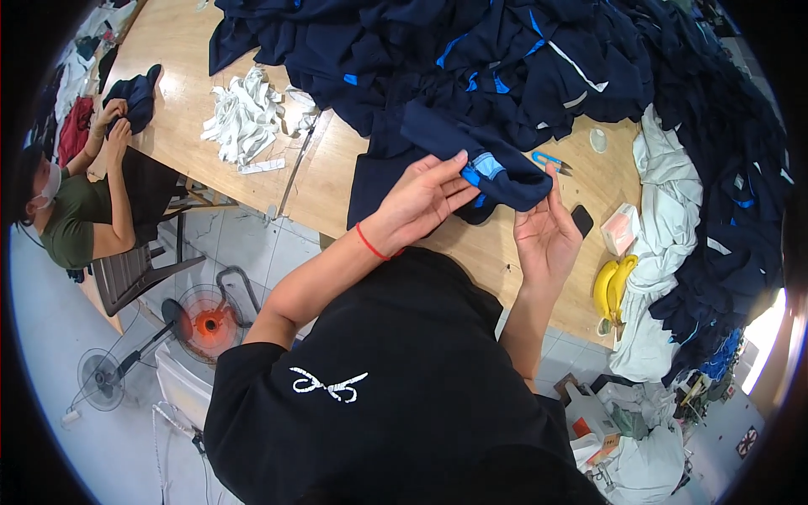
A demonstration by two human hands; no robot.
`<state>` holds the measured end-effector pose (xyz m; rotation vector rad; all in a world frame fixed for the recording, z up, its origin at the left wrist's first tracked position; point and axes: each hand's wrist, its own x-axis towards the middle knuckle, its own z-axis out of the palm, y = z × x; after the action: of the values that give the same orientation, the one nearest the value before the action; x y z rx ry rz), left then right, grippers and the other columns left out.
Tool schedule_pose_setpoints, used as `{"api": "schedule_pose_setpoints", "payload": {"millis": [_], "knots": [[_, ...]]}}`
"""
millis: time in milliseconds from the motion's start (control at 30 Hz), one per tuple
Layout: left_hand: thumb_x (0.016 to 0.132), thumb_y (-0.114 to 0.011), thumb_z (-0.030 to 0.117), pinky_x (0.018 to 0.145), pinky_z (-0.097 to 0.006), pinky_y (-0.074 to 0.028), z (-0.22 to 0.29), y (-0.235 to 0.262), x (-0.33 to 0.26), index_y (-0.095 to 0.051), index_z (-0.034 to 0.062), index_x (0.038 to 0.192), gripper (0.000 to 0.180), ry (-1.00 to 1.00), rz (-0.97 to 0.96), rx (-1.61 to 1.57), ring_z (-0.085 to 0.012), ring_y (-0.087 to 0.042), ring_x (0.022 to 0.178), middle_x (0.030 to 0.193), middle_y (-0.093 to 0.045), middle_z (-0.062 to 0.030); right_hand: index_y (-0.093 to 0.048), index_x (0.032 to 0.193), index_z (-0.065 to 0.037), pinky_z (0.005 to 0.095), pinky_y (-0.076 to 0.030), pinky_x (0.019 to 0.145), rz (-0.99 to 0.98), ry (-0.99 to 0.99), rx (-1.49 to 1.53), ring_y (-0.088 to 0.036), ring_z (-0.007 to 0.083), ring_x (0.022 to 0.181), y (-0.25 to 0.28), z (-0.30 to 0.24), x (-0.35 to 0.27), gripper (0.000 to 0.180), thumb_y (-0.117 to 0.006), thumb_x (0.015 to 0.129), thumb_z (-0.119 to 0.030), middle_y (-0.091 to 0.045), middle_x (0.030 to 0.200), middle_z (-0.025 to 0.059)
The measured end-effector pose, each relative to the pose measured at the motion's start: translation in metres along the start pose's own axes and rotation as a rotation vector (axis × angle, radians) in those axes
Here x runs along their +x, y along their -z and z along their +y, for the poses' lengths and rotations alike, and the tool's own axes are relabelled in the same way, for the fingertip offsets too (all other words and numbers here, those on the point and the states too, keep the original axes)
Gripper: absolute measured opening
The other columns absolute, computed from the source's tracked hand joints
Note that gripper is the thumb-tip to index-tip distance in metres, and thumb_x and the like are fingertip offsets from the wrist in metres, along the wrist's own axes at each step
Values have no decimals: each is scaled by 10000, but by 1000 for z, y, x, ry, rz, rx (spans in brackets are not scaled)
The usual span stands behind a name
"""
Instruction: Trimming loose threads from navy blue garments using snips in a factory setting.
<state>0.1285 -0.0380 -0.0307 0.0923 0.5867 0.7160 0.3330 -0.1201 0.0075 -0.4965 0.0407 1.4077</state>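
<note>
A navy garment with bright blue trim and a light blue patch is stretched between my two hands over the table. My left hand, a red string round its wrist, pinches it beside the patch, thumb on top. At the other end, my right hand holds the folded edge between thumb and fingers, palm facing up. More of the navy cloth hangs down behind my left hand. Just beyond my right hand lie blue-handled thread snips.
A large heap of navy garments covers the table's far side. White fabric strips lie left. A dark phone, a small box, bananas and white cloth sit right. A seated co-worker handles dark cloth at far left.
</note>
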Motion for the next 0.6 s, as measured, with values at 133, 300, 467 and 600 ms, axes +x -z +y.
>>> {"api": "schedule_pose_setpoints", "payload": {"millis": [133,300,467,600], "knots": [[1085,-652,158,959,-372,-654,28,-31,-27,-689,21,1159,160,-135,-132,16,-208,-763,1051,1135,-762,-117,-447,1539,54,404,-552,1120,103,149,-175,-678,240,1254,-7,-2,-11,479,-554,1080,-30,-682,1332,206],[1081,-633,109,919,-368,-681,37,-51,-53,-647,14,1309,247,-213,-211,78,-212,-776,1062,1141,-768,-114,-471,1501,67,407,-627,1036,51,186,-254,-746,268,1148,-26,0,-19,455,-576,1068,-22,-719,1259,226],[1009,-667,-26,908,-392,-690,38,-54,-59,-516,1,1453,470,-311,-219,115,-224,-776,1054,1145,-759,-130,-509,1454,74,422,-665,976,23,232,-323,-772,281,1090,-36,3,-21,419,-598,1056,-20,-738,1205,240],[968,-695,-69,902,-386,-692,39,-63,-64,-497,-2,1466,541,-348,-159,193,-219,-776,1043,1160,-757,-133,-529,1435,71,418,-670,965,37,240,-351,-775,266,1080,-33,4,-22,395,-597,1055,-15,-743,1198,232]]}}
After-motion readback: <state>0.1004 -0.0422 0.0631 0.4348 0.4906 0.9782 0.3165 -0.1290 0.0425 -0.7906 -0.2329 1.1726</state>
